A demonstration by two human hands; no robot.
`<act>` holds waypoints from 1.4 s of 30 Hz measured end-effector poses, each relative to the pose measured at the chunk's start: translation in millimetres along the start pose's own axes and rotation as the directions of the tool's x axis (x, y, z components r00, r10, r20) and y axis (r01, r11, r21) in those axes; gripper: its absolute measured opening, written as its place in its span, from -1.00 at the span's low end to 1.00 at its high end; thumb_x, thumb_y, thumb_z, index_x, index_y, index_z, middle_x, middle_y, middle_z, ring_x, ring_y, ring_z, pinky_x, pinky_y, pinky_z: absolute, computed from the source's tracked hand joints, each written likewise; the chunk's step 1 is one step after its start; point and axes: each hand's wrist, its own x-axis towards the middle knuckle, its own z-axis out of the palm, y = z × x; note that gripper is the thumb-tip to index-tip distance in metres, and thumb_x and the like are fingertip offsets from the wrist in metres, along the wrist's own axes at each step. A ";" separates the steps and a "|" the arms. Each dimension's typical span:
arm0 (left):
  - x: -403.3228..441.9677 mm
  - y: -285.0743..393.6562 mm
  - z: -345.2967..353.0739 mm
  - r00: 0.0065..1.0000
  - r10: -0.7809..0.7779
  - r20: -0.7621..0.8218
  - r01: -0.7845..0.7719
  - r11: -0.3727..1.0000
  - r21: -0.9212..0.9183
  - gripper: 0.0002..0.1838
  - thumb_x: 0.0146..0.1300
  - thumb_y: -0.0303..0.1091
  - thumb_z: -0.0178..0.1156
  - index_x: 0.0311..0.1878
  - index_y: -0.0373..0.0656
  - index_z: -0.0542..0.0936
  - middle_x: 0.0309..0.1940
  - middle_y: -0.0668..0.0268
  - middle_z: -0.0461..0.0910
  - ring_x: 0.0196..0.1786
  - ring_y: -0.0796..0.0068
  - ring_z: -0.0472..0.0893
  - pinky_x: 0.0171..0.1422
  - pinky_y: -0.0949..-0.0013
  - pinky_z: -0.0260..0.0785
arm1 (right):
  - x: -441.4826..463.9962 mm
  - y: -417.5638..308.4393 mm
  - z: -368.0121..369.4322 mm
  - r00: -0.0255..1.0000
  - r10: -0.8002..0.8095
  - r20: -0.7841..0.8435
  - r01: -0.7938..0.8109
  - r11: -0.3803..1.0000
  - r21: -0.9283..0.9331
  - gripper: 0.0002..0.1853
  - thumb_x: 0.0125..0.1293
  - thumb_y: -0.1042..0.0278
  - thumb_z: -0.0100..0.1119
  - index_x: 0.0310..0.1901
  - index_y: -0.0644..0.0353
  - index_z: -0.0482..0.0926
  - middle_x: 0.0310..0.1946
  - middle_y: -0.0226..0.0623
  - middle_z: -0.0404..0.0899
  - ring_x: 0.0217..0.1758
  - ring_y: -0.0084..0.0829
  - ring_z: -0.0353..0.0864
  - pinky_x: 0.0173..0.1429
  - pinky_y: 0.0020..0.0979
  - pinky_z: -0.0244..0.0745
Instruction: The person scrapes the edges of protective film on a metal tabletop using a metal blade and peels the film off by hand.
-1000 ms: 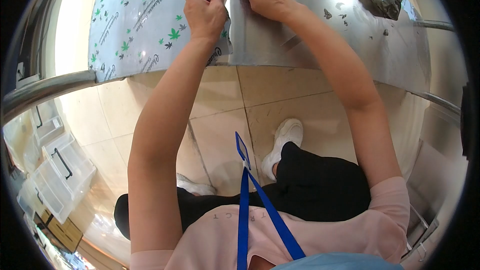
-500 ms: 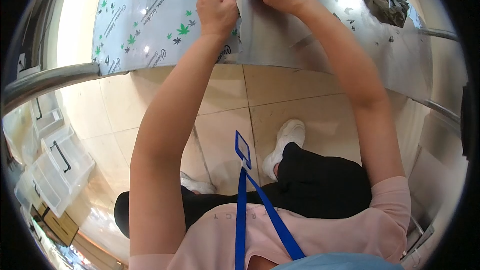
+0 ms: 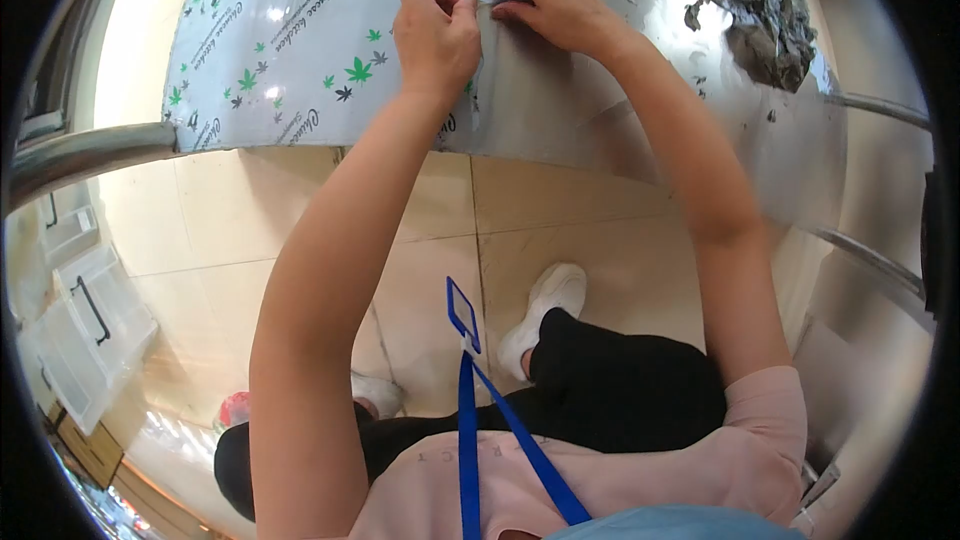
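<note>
A metal panel (image 3: 545,95) lies in front of me, its left part covered by a pale protective film (image 3: 300,55) printed with green leaves, dark leaves and lettering. The film ends in an uneven edge near the middle, and bare metal shows to the right. My left hand (image 3: 435,35) is closed in a pinch at that edge. Just right of it, my right hand (image 3: 565,5) has thumb and fingers closed around a small dark piece of film. A thin strip appears to stretch between the two hands.
Crumpled grey film (image 3: 765,25) is heaped at the panel's far right, with small scraps nearby. Metal rails (image 3: 95,162) run beside the panel on both sides. Clear plastic boxes (image 3: 95,315) with dark handles stand at lower left on the tiled floor (image 3: 420,270).
My right hand has moved slightly down and its fingers have spread around the dark film piece. My left hand keeps its pinch. The whole view has shifted a little.
</note>
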 end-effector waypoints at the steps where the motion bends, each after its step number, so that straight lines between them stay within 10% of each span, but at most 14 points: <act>1: -0.5 0.1 -0.2 1.000 -0.016 0.003 0.016 1.000 0.000 -0.66 0.09 -0.45 0.21 -0.13 -0.32 0.30 -0.43 0.24 0.52 -0.37 0.49 0.52 -0.23 0.46 0.39 | 3.7 -1.0 -4.2 0.999 -0.013 0.048 0.012 1.000 0.003 -0.84 0.13 0.37 0.17 -0.27 0.24 0.53 -0.31 -0.19 0.50 -0.23 -0.17 0.50 -0.14 -0.29 0.42; 9: -4.0 2.6 1.1 0.997 -0.014 -0.074 0.009 0.998 -0.063 -0.71 0.10 -0.49 0.17 -0.17 -0.29 0.30 -0.48 0.24 0.52 -0.41 0.42 0.53 -0.26 0.40 0.39 | 26.1 17.7 -11.0 0.980 -0.013 0.201 -0.005 0.996 0.088 -0.86 0.12 0.38 0.05 -0.45 0.29 0.47 -0.34 -0.11 0.47 -0.24 -0.15 0.50 -0.19 -0.28 0.42; 15: -1.4 -3.4 3.5 0.993 -0.066 -0.101 0.048 0.983 -0.175 -0.73 0.10 -0.51 0.16 -0.18 -0.28 0.30 -0.50 0.22 0.52 -0.43 0.39 0.53 -0.28 0.38 0.39 | 19.0 14.7 -14.0 0.961 0.213 0.173 -0.260 0.912 0.318 -0.81 0.11 0.41 0.22 -0.20 0.19 0.57 -0.29 -0.27 0.59 -0.30 -0.39 0.56 -0.21 -0.45 0.44; 22: -1.8 0.5 0.2 0.991 -0.078 -0.105 0.061 0.986 -0.153 -0.72 0.10 -0.50 0.19 -0.17 -0.30 0.32 -0.43 0.27 0.52 -0.40 0.56 0.52 -0.29 0.51 0.41 | 28.7 8.3 -21.7 0.957 -0.017 0.291 0.013 1.000 0.013 -0.87 0.12 0.38 0.18 -0.32 0.23 0.56 -0.46 -0.24 0.53 -0.37 -0.27 0.52 -0.25 -0.35 0.41; 31: -3.6 0.2 -13.0 0.994 -0.090 -0.059 0.098 0.986 0.133 -0.75 0.12 -0.41 0.10 -0.17 -0.30 0.34 -0.40 0.08 0.54 -0.29 0.07 0.54 -0.19 0.16 0.37 | 13.5 5.1 -19.2 0.960 0.217 0.177 -0.244 0.959 0.145 -0.84 0.15 0.34 0.17 -0.30 0.23 0.58 -0.45 -0.18 0.55 -0.35 -0.28 0.55 -0.22 -0.36 0.43; 34: 4.5 -6.8 -10.7 0.980 0.155 -0.126 -0.100 0.926 0.364 -0.71 0.13 -0.32 0.13 -0.17 -0.31 0.39 -0.32 0.04 0.54 -0.25 0.05 0.53 -0.14 0.19 0.38 | 14.0 9.1 -20.1 0.980 0.157 0.122 -0.173 0.976 0.134 -0.84 0.12 0.36 0.17 -0.28 0.22 0.60 -0.40 -0.16 0.58 -0.32 -0.21 0.57 -0.19 -0.33 0.46; 38: 9.2 0.9 -3.1 0.944 0.297 0.143 -0.329 0.827 0.456 -0.72 0.11 -0.33 0.14 -0.20 -0.31 0.38 -0.27 -0.02 0.52 -0.21 -0.04 0.51 -0.13 0.11 0.36 | 17.9 10.2 -8.9 0.994 -0.073 0.084 0.076 0.997 -0.030 -0.83 0.14 0.45 0.17 -0.22 0.23 0.57 -0.40 -0.25 0.60 -0.35 -0.40 0.57 -0.16 -0.43 0.47; 42: 22.2 8.2 -3.9 0.939 0.078 0.336 -0.245 0.835 0.492 -0.74 0.11 -0.35 0.13 -0.21 -0.29 0.36 -0.33 -0.03 0.54 -0.21 -0.09 0.52 -0.13 0.05 0.35 | 28.8 2.0 -19.6 0.934 0.159 0.321 -0.208 0.970 0.124 -0.82 0.11 0.49 0.16 -0.21 0.24 0.56 -0.34 -0.22 0.62 -0.25 -0.35 0.61 -0.10 -0.42 0.48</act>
